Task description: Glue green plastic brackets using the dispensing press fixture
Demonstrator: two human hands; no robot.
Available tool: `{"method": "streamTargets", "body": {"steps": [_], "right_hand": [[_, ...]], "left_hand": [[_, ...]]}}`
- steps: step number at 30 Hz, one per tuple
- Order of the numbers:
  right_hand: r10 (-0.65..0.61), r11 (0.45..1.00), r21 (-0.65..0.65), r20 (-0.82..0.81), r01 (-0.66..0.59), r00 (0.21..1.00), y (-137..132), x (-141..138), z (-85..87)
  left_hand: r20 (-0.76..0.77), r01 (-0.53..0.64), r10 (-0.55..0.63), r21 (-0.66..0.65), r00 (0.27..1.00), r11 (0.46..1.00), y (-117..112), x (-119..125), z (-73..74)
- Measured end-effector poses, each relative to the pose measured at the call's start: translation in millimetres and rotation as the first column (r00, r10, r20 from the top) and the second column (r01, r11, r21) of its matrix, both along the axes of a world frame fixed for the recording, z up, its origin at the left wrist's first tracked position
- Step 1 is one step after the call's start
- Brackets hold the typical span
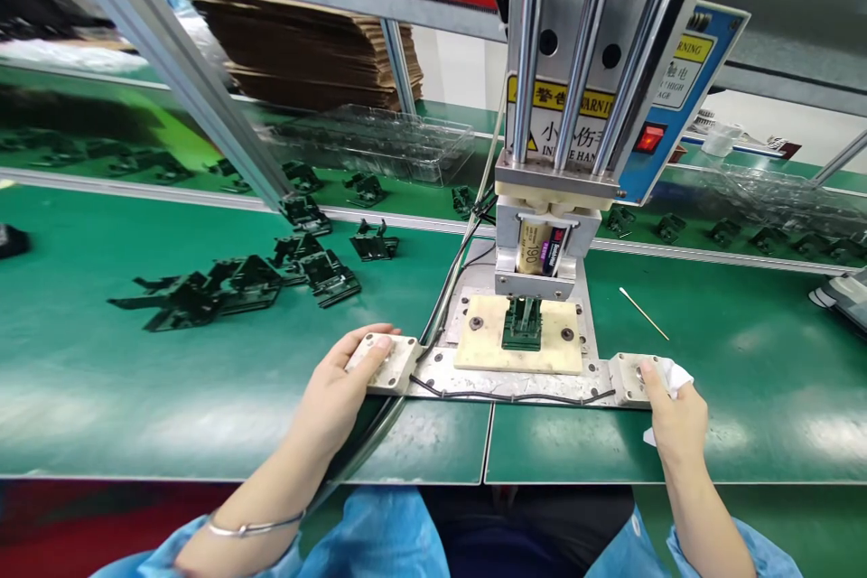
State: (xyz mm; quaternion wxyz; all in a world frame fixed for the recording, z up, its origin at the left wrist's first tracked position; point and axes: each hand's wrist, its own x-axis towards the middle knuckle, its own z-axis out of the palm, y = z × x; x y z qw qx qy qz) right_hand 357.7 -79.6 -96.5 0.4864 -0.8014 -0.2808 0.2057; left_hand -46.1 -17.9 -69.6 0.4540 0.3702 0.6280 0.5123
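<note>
A small press (548, 226) stands on a metal base plate (467, 375) in front of me. Its head is down on a dark green plastic part (522, 325) seated in a cream fixture block (474, 348). My left hand (339, 388) lies flat with its fingers stretched over the left button box (396, 361). My right hand (670, 415) presses its thumb on the right button box (627, 377), and its curled fingers hold a white cloth (677, 375).
Several dark green plastic parts (230, 284) lie scattered on the green mat to the left. A clear plastic tray (379, 140) and more parts sit on the far belt. A thin wooden stick (643, 314) lies right of the press. A slanted aluminium post (203, 99) crosses the upper left.
</note>
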Motion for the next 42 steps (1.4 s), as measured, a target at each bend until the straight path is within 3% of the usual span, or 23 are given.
{"method": "streamTargets", "body": {"steps": [10, 20, 42], "right_hand": [[-0.01, 1.0, 0.005, 0.018, 0.009, 1.0, -0.4, -2.1, 2.8], [0.006, 1.0, 0.023, 0.053, -0.008, 0.999, -0.8, -1.6, 0.0], [-0.033, 0.999, 0.04, -0.06, 0.036, 0.998, 1.0, -5.8, 9.2]], "left_hand": [[-0.001, 0.006, -0.006, -0.001, 1.0, 1.0, -1.3, -4.6, -5.2], [0.033, -0.011, 0.011, -0.014, 0.999, 1.0, -0.6, -1.1, -0.4], [0.028, -0.034, 0.034, 0.002, 0.999, 0.999, 0.7, -2.8, -3.9]]}}
